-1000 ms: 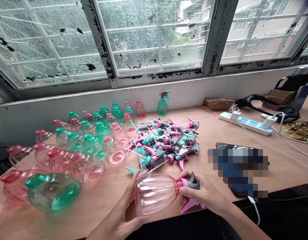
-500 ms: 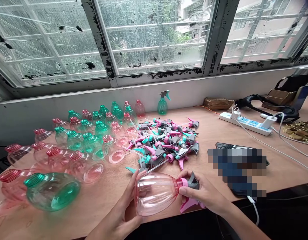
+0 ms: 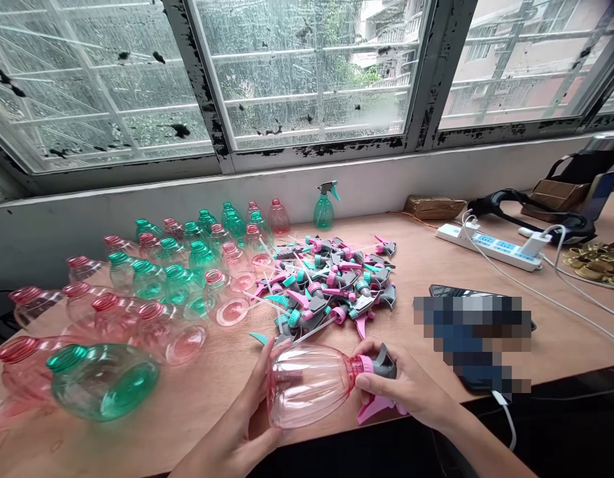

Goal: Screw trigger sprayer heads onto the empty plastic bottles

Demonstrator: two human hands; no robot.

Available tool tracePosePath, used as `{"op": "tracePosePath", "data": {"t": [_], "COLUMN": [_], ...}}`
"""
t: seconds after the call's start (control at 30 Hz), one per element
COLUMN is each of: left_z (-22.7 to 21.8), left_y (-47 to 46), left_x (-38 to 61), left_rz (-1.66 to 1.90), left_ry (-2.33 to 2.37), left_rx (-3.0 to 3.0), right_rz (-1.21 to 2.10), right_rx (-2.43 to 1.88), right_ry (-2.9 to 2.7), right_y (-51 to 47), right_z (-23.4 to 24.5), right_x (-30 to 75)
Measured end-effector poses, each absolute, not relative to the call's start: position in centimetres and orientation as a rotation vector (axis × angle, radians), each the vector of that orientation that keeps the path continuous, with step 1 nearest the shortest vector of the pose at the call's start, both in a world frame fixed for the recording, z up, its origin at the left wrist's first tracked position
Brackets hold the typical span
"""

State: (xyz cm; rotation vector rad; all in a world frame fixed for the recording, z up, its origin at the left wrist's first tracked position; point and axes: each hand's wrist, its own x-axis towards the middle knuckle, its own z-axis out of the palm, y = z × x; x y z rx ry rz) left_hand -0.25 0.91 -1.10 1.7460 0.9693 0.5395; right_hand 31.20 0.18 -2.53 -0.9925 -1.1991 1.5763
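Observation:
A clear pink spray bottle [image 3: 309, 386] lies sideways between my hands at the table's front edge, its neck toward the right. My left hand [image 3: 247, 411] is wrapped round its base end. The fingers of my right hand [image 3: 401, 385] close on the pink collar of a grey and pink trigger spray head [image 3: 383, 364], which sits on the bottle's neck with its pink trigger hanging below. Just beyond lies a heap of loose spray heads [image 3: 331, 279] in pink, teal and grey, their thin white tubes sticking out.
Several open pink and green bottles stand in rows on the left, a green bottle [image 3: 105, 382] nearest. One green spray bottle [image 3: 324, 209] with its head on stands by the wall. To the right are a phone [image 3: 486, 302], a white power strip [image 3: 490, 245] with cables and a brown parcel [image 3: 435, 206].
Almost nothing differs. The pink bottle and both hands have shifted very slightly to the left, with the same hold on bottle and spray head.

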Motion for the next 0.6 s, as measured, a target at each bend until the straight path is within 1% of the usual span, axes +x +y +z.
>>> {"op": "tracePosePath", "data": {"t": [0.23, 0.43, 0.6], "left_z": [-0.34, -0.73, -0.72], "left_y": [1.12, 1.11, 1.07], "left_x": [0.18, -0.07, 0.07], "left_rz": [0.557, 0.528, 0.560], "left_ry": [0.885, 0.902, 0.912], "left_rx": [1.620, 1.707, 1.688], "right_rz": [1.560, 1.519, 1.551], "right_rx": [-0.991, -1.015, -1.004], "right_ry": [-1.206, -1.228, -1.224], "right_y": [0.17, 0.26, 0.25], "right_z": [-2.55, -2.50, -2.32], "right_x": [31.17, 31.14, 31.09]}}
